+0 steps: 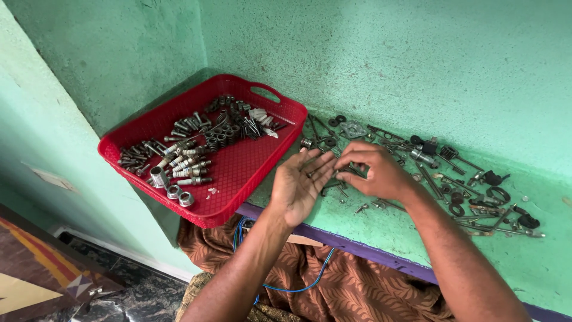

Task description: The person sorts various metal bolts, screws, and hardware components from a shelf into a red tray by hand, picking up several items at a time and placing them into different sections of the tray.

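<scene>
My left hand [300, 183] is held palm up with fingers spread, just above the green shelf [536, 262] beside the red tray [238, 170]. A small dark metal piece seems to lie across its fingertips, but it is too small to name. My right hand [374, 170] is palm down next to it, fingers pinched together at the left fingertips over a scatter of small screws [360, 208]. What the pinch holds is hidden.
The red tray holds sorted bolts, springs [219, 138], spark plugs [189, 164] and metal sleeves [158, 176], and overhangs the shelf's left edge. Rods, washers, rubber rings [499, 194] and brackets litter the shelf to the right. Brown patterned cloth [351, 286] and a blue wire [310, 285] hang below.
</scene>
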